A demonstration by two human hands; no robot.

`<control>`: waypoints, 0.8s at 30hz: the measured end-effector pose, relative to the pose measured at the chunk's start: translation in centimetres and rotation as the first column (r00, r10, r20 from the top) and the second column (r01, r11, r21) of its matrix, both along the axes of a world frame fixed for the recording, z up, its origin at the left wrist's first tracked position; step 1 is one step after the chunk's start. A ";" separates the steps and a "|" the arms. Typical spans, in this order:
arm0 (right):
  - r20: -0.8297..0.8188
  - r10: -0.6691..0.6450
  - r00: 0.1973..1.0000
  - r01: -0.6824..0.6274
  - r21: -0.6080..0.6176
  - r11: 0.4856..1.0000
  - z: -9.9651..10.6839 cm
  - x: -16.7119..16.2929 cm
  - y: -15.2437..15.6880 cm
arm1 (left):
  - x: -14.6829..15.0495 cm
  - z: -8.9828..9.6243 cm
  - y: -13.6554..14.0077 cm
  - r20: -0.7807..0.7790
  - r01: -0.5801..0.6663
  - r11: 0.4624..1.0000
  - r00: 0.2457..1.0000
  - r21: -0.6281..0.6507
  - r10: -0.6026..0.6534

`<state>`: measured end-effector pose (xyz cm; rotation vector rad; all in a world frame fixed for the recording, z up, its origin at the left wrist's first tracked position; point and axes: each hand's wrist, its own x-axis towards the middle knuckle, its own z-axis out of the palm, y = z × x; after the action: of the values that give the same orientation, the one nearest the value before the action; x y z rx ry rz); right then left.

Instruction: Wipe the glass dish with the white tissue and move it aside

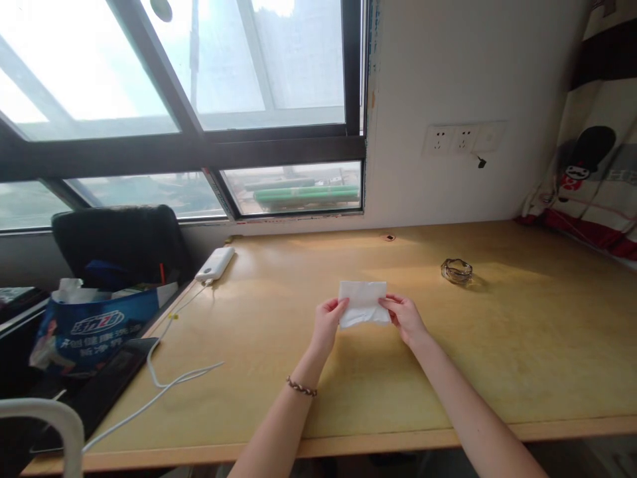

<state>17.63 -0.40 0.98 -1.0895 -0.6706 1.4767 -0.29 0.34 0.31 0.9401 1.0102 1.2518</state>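
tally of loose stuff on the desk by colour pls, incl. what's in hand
White: 3 - tissue held by left hand and right hand, power bank, cable
Clear glass: 1 - ashtray
Total: 4

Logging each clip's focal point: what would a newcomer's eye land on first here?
First the white tissue, held at its two sides by the left hand and right hand above the middle of the wooden desk. Next, the glass ashtray to its right, and the white power bank at the desk's far left.
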 end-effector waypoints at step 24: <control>0.588 -0.144 0.796 -0.086 0.345 0.935 -0.2 -1.1 -0.2 | 0.4 0.0 0.1 -0.281 0.057 0.997 0.959 0.044 -0.043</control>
<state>16.57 -0.64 0.73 -1.2771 -1.3142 0.8990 0.10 0.41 0.30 1.2000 1.1703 1.1269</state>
